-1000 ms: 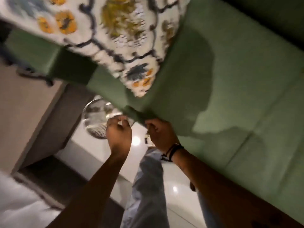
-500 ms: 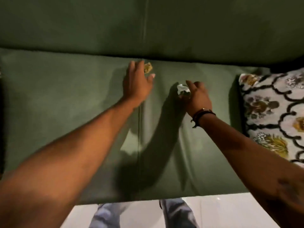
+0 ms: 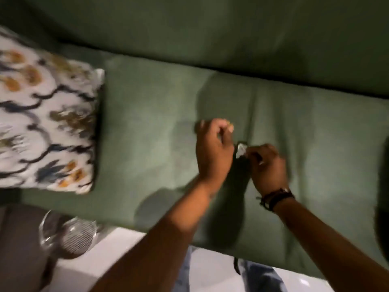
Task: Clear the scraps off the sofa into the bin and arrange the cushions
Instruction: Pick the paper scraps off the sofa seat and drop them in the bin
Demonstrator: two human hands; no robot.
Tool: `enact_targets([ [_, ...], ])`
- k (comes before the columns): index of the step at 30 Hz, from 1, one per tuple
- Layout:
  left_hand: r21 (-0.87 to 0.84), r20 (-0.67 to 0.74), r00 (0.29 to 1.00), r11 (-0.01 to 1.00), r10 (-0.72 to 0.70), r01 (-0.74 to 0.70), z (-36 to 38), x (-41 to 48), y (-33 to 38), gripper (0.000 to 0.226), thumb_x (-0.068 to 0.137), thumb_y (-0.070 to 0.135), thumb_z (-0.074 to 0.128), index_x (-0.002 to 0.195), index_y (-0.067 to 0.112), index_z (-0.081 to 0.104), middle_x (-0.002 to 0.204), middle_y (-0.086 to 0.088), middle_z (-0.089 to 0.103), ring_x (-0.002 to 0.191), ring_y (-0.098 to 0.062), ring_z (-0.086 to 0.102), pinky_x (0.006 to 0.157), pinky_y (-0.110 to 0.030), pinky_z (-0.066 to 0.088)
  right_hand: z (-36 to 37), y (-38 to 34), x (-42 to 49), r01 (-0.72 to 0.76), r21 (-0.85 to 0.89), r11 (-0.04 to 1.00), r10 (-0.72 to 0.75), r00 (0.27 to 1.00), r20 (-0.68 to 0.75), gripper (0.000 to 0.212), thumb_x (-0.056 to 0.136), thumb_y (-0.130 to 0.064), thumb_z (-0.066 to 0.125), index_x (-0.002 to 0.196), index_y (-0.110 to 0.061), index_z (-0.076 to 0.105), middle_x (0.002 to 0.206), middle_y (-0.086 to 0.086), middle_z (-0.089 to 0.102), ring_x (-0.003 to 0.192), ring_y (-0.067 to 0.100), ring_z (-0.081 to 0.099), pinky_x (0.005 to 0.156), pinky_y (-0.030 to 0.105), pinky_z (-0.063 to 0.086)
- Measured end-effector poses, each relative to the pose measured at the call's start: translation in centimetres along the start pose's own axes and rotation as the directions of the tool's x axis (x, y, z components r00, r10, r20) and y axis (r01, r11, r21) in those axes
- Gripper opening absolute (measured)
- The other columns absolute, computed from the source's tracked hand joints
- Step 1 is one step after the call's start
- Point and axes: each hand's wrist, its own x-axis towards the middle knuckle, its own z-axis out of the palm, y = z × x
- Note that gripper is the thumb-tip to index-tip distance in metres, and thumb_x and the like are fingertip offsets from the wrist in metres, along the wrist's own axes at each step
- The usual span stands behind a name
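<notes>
Head view. The left hand (image 3: 212, 152) is seen curled over the middle of the green sofa seat (image 3: 147, 131), its fingertips drawn together; a small yellowish scrap (image 3: 229, 123) appears to be nipped at them, though motion blur prevents certainty. The right hand (image 3: 267, 165), with dark bands at the wrist, is closed in a pinch on a crumpled white scrap (image 3: 240, 152), which is held just beside the left hand and close above the seat fabric. The two hands are nearly touching. No other scraps are made out on the visible seat.

A patterned cushion (image 3: 46, 114) is lying flat at the left end of the seat, against the backrest (image 3: 189, 32). A round wire-mesh bin (image 3: 72, 237) is standing on the floor just off the sofa's front edge, below that cushion and well apart from both hands.

Risks, as judged: both scraps are small, light and held only at the fingertips, so either could be dropped on the way to the bin, onto the seat or the floor. The bin's mouth is modest and lies to the left, so a tossed scrap could miss. A dropped scrap could also lodge in the crease running down the seat beneath the hands.

Surface and room: the seat is of soft, matte green cloth, lightly wrinkled and crossed by arm shadows. The floor (image 3: 117, 249) is pale and glossy, with a darker strip at the left. Lighting is dim and the frame is blurred throughout.
</notes>
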Motion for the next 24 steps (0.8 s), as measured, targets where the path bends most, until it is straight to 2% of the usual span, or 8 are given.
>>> enact_targets([
  [3, -0.084, -0.207, 0.952, 0.973, -0.227, 0.214, -10.9, -5.1, -5.9, 0.006, 0.087, 0.018, 0.064, 0.089, 0.023, 0.067, 0.093, 0.002, 0.061, 0.085, 0.01, 0.059, 0.084, -0.009, 0.047, 7.3, -7.2, -6.6, 0.103, 0.138, 0.985, -0.127, 0.975, 0.18, 0.017, 0.084, -0.012, 0.055, 0.081, -0.008, 0.071, 0.078, 0.016, 0.065, 0.07, 0.028, 0.061, 0.069, 0.023, 0.042],
  [6, -0.055, -0.468, 0.818, 0.935, -0.334, 0.351, -22.7, -9.3, -15.4, 0.019, 0.086, 0.017, 0.063, 0.086, 0.035, 0.063, 0.091, -0.009, 0.065, 0.09, -0.025, 0.066, 0.089, -0.046, 0.055, 15.5, -14.3, -13.2, 0.25, 0.217, 0.944, -0.315, 0.881, 0.352, 0.019, 0.082, -0.016, 0.051, 0.077, -0.011, 0.069, 0.078, 0.013, 0.069, 0.075, 0.024, 0.061, 0.071, 0.033, 0.046],
  [11, -0.093, -0.613, 0.575, 0.772, -0.542, 0.629, -34.4, -12.2, -26.2, 0.008, 0.077, 0.034, 0.067, 0.075, 0.031, 0.06, 0.081, -0.009, 0.068, 0.075, -0.026, 0.064, 0.081, -0.051, 0.056, 27.6, -22.6, -19.3, 0.416, 0.27, 0.868, -0.492, 0.653, 0.576, 0.032, 0.084, -0.019, 0.038, 0.071, -0.008, 0.065, 0.071, 0.016, 0.066, 0.072, 0.034, 0.06, 0.067, 0.037, 0.05],
  [14, -0.128, -0.553, 0.512, 0.674, -0.657, 0.727, -36.6, -11.8, -31.4, 0.017, 0.072, 0.031, 0.067, 0.081, 0.016, 0.064, 0.086, -0.014, 0.072, 0.081, -0.031, 0.068, 0.085, -0.051, 0.057, 33.0, -24.7, -19.8, 0.467, 0.191, 0.863, -0.432, 0.486, 0.76, 0.036, 0.086, -0.02, 0.036, 0.089, 0.0, 0.066, 0.087, 0.024, 0.07, 0.083, 0.04, 0.064, 0.069, 0.038, 0.05],
  [17, -0.128, -0.505, 0.451, 0.581, -0.736, 0.804, -37.6, -12.0, -31.8, 0.024, 0.08, 0.022, 0.067, 0.1, 0.009, 0.068, 0.101, -0.018, 0.073, 0.094, -0.035, 0.069, 0.088, -0.041, 0.053, 34.9, -24.7, -20.2, 0.395, 0.107, 0.912, -0.319, 0.524, 0.789, 0.045, 0.092, -0.039, 0.043, 0.113, -0.003, 0.061, 0.102, 0.024, 0.07, 0.095, 0.039, 0.064, 0.078, 0.042, 0.05],
  [19, -0.138, -0.552, 0.42, 0.576, -0.72, 0.806, -37.8, -12.2, -29.9, 0.029, 0.083, 0.026, 0.059, 0.101, 0.006, 0.069, 0.101, -0.02, 0.072, 0.096, -0.038, 0.068, 0.086, -0.041, 0.053, 33.5, -24.5, -20.4, 0.407, 0.1, 0.908, -0.336, 0.563, 0.755, 0.05, 0.088, -0.043, 0.034, 0.099, -0.006, 0.066, 0.086, 0.023, 0.072, 0.083, 0.041, 0.066, 0.068, 0.042, 0.051],
  [21, -0.233, -0.576, 0.418, 0.632, -0.702, 0.739, -37.4, -11.5, -26.8, 0.024, 0.088, 0.021, 0.06, 0.103, 0.003, 0.067, 0.101, -0.019, 0.071, 0.095, -0.039, 0.067, 0.084, -0.036, 0.055, 30.4, -24.3, -19.7, 0.404, 0.119, 0.907, -0.354, 0.581, 0.733, 0.035, 0.087, -0.032, 0.043, 0.083, -0.008, 0.068, 0.075, 0.019, 0.073, 0.073, 0.04, 0.067, 0.06, 0.039, 0.051],
  [24, -0.399, -0.544, 0.477, 0.713, -0.69, 0.577, -36.6, -9.0, -20.5, 0.027, 0.093, 0.018, 0.062, 0.117, 0.004, 0.062, 0.112, -0.014, 0.068, 0.086, -0.008, 0.068, 0.071, -0.007, 0.053, 25.0, -24.2, -16.0, 0.321, 0.103, 0.942, -0.303, 0.672, 0.676, 0.029, 0.084, -0.032, 0.051, 0.083, -0.013, 0.072, 0.075, 0.014, 0.075, 0.071, 0.035, 0.069, 0.064, 0.039, 0.056],
])
